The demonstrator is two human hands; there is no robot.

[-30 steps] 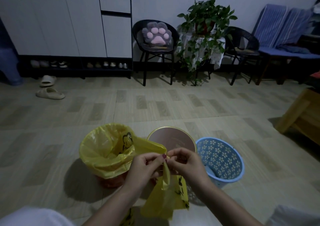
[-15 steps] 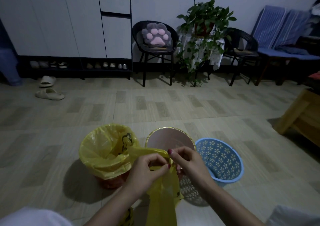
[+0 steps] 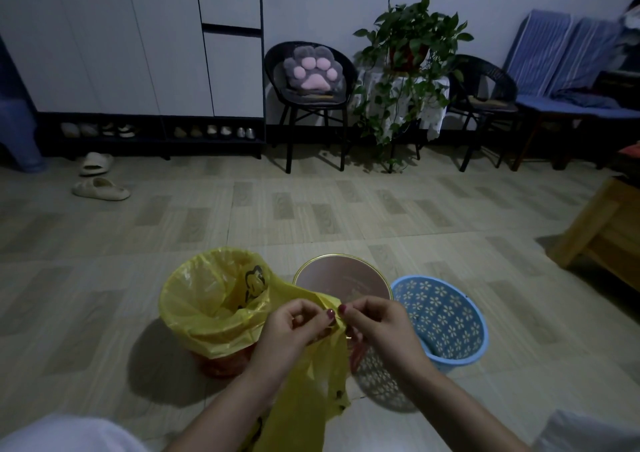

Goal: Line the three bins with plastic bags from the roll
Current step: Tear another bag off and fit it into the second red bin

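Three bins stand in a row on the floor in front of me. The left bin (image 3: 221, 365) is reddish and wears a yellow liner (image 3: 207, 299) folded over its rim. The middle bin (image 3: 341, 275) is pinkish with a gold rim and has no liner in it. The blue flower-patterned bin (image 3: 446, 320) at the right is also bare. A loose yellow bag (image 3: 304, 389) hangs down between my hands. My left hand (image 3: 294, 327) and my right hand (image 3: 377, 323) pinch its top edge together, thumbs almost touching, just in front of the middle bin. The roll is not clearly visible.
A wooden bench (image 3: 606, 230) juts in at the right. Two black chairs (image 3: 311, 98), a potted plant (image 3: 408, 57) on a stand and blue seats line the far wall. Slippers (image 3: 100, 188) lie by the white shoe cabinet (image 3: 138, 46).
The bag has been turned and drawn upward, now hanging longer below my hands. Both hands shifted slightly and keep working its top edge between the fingertips.
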